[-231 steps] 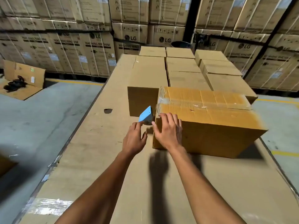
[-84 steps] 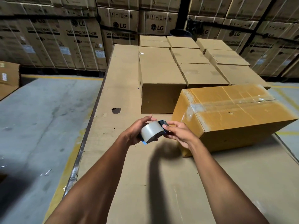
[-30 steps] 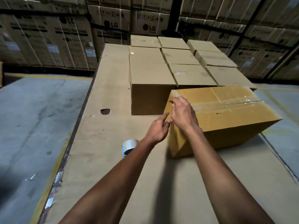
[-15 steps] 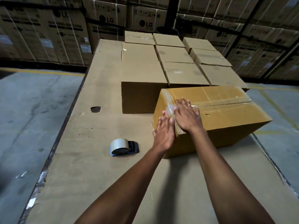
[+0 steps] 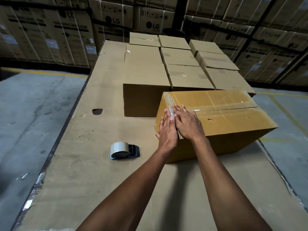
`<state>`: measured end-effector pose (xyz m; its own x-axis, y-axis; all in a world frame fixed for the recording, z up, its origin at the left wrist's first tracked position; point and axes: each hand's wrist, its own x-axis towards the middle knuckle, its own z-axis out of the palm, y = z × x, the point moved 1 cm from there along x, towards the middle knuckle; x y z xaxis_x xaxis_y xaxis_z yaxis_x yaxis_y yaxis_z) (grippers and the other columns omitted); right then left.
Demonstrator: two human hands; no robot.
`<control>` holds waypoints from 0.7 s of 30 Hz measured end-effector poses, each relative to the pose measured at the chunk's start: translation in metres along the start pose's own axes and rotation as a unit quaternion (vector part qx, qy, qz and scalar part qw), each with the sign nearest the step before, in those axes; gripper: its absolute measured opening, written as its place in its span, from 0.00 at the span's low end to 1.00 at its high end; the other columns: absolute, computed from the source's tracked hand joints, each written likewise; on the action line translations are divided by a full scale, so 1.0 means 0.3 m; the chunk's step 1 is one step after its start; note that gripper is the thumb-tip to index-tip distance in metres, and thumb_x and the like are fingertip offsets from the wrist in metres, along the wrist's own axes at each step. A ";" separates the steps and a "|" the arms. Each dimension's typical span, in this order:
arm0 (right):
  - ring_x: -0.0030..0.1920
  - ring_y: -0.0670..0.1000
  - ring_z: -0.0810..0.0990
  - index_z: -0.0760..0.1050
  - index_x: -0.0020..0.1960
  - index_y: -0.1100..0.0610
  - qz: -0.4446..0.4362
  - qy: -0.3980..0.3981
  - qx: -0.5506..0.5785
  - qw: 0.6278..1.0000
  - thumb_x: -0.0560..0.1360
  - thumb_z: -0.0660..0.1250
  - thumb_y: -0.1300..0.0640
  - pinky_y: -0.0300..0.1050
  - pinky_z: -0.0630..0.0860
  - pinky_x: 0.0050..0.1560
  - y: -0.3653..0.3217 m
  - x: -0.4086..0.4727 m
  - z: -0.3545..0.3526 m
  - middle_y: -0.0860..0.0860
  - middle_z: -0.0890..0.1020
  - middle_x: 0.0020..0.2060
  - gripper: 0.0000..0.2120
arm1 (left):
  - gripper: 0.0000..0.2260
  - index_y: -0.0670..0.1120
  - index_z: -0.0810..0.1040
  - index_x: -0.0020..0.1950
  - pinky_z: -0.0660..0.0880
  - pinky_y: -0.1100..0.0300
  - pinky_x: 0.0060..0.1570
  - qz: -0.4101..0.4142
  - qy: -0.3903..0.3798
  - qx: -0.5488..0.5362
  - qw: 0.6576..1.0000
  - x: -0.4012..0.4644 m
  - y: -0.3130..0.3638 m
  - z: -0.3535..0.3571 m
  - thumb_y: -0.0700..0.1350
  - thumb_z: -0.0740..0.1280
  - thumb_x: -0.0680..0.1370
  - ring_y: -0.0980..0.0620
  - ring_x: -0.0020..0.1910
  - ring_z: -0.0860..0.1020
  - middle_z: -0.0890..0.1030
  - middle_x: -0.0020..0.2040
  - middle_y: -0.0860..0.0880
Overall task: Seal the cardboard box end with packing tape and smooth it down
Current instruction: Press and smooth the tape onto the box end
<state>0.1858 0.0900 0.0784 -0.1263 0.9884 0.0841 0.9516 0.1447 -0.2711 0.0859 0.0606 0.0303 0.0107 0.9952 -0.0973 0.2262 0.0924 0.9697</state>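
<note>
A yellowish cardboard box (image 5: pixel 225 120) lies on the cardboard-covered table (image 5: pixel 93 180), with clear tape along its top seam and down its left end. My left hand (image 5: pixel 167 130) lies flat on the box's left end face, fingers together and pointing up. My right hand (image 5: pixel 187 124) rests flat on the top near the left edge, touching the left hand over the taped corner. Neither hand holds anything. The tape dispenser (image 5: pixel 124 150), a grey roll in a dark holder, lies on the table to the left of the box.
Several sealed brown boxes (image 5: pixel 145 77) stand in rows behind the taped box. Stacked LG cartons (image 5: pixel 66 30) fill the back. The table's left edge (image 5: pixel 55 147) drops to a grey concrete floor; a small hole (image 5: pixel 97 111) marks the table cover.
Since a second ago both hands have gone flat on the box's taped left corner and slid slightly along it. The tape dispenser lies still on the table; earlier it was in my hands.
</note>
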 end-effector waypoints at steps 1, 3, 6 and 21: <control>0.84 0.49 0.56 0.60 0.84 0.49 0.001 -0.004 -0.002 1.000 0.88 0.51 0.48 0.57 0.48 0.83 -0.004 0.002 0.000 0.45 0.63 0.83 0.25 | 0.28 0.62 0.46 0.89 0.40 0.36 0.82 -0.011 -0.001 0.006 1.000 -0.002 -0.015 0.000 0.63 0.40 0.88 0.53 0.89 0.48 0.51 0.90 0.59; 0.84 0.49 0.56 0.59 0.84 0.50 0.000 -0.010 -0.005 1.000 0.87 0.50 0.49 0.56 0.47 0.83 -0.008 0.007 0.002 0.46 0.62 0.83 0.25 | 0.27 0.62 0.46 0.89 0.42 0.36 0.81 -0.040 -0.010 0.022 0.999 -0.011 -0.055 0.001 0.62 0.40 0.89 0.52 0.89 0.49 0.53 0.90 0.57; 0.84 0.49 0.56 0.58 0.84 0.51 -0.003 -0.007 -0.002 1.000 0.87 0.50 0.51 0.55 0.47 0.83 -0.008 0.013 0.007 0.47 0.61 0.83 0.26 | 0.27 0.62 0.47 0.89 0.42 0.35 0.81 -0.065 -0.024 0.049 0.996 -0.020 -0.108 -0.003 0.63 0.40 0.89 0.51 0.89 0.47 0.55 0.90 0.55; 0.84 0.51 0.55 0.59 0.84 0.47 0.002 -0.001 -0.009 1.000 0.88 0.51 0.50 0.57 0.48 0.84 -0.003 0.015 0.015 0.47 0.61 0.83 0.25 | 0.28 0.63 0.51 0.89 0.40 0.36 0.82 0.011 0.064 -0.053 0.996 0.010 -0.036 0.060 0.63 0.41 0.87 0.56 0.88 0.53 0.56 0.89 0.60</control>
<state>0.1831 0.0946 0.0748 -0.1238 0.9890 0.0807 0.9570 0.1405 -0.2539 0.1009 0.0619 0.0154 -0.1114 0.9924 -0.0523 0.1234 0.0660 0.9902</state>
